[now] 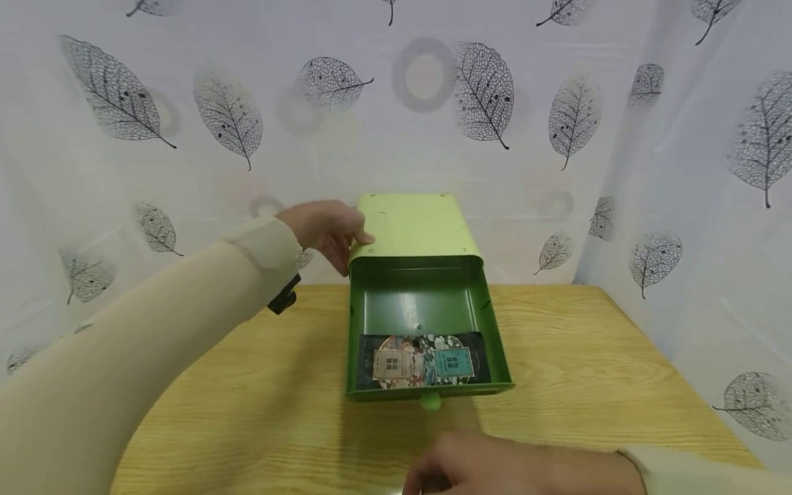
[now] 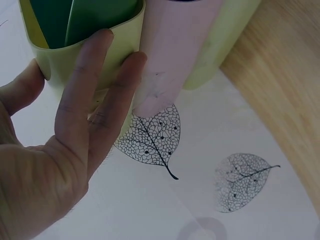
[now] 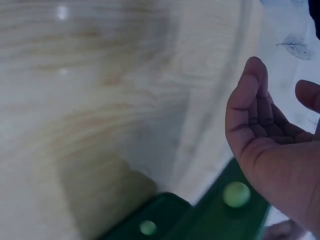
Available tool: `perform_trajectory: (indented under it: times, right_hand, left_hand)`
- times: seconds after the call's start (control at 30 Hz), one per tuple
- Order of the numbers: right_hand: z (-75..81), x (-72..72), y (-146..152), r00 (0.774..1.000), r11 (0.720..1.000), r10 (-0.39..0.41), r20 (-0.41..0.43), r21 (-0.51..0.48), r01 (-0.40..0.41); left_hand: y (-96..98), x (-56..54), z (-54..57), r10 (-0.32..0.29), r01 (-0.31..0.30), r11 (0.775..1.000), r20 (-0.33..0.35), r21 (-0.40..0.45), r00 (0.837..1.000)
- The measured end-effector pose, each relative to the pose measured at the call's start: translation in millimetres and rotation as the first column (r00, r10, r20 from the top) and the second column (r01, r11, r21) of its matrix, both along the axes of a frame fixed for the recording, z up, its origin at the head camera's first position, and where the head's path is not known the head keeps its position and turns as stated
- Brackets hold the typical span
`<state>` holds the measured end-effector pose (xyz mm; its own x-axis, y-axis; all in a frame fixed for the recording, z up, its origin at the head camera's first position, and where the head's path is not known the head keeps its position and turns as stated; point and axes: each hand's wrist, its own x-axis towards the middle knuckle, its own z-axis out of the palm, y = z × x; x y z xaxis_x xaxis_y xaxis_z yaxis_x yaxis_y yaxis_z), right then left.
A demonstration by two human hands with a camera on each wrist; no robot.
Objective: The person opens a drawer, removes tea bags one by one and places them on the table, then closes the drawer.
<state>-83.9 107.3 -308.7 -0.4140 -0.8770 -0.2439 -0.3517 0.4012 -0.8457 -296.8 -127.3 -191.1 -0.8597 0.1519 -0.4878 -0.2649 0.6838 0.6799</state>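
A pale green drawer cabinet (image 1: pixel 411 223) stands at the table's far side. Its dark green drawer (image 1: pixel 421 302) is pulled out toward me. Dark sachets with floral print (image 1: pixel 423 361) lie in the drawer's front part. My left hand (image 1: pixel 328 230) holds the cabinet's left front edge, thumb on top and fingers down the side. In the left wrist view, fingers (image 2: pixel 80 90) lie against the pale green wall. At the bottom of the head view, my right hand (image 1: pixel 476 464) hovers in front of the drawer. The right wrist view shows its fingers loosely bent, with nothing visible between them and the thumb.
A pink cabinet body (image 2: pixel 175 45) adjoins the pale green one in the left wrist view. Round pale green knobs (image 3: pixel 236 194) show on dark green drawer fronts. Beneath is a wooden table (image 1: pixel 581 357), with a leaf-patterned curtain (image 1: pixel 396 144) behind.
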Motion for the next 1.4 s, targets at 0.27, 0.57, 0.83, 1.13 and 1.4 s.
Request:
perform_trajectory:
  times: [0.27, 0.57, 0.83, 1.13, 1.4]
  right_hand:
    - [53.5, -6.8, 5.5, 0.99, 0.991, -0.13, -0.059, -0.04, 0.128]
    - [86.5, -45.4, 4.3, 0.881, 0.976, -0.197, -0.43, 0.003, 0.219]
    - [77.9, -80.2, -9.0, 0.72, 0.943, -0.084, -0.689, 0.177, 0.28]
    - [65.4, -96.3, -26.2, 0.721, 0.901, -0.035, -0.693, 0.291, 0.323]
    - [56.4, -102.9, -30.9, 0.702, 0.911, 0.019, -0.712, 0.301, 0.281]
  left_hand:
    - [1.3, 1.0, -1.7, -0.002, 0.002, 1.0, 0.01, 0.025, 1.0]
    - [0.0, 3.3, -0.5, -0.004, 0.003, 0.999, 0.014, 0.037, 1.0]
    - [-1.9, 1.7, -2.8, 0.002, -0.003, 0.999, 0.016, 0.043, 1.0]
    - [-2.0, 0.1, -2.0, 0.005, -0.006, 0.998, 0.011, 0.056, 1.0]
    - [-2.1, -0.5, -2.9, 0.006, -0.007, 0.998, 0.02, 0.062, 1.0]
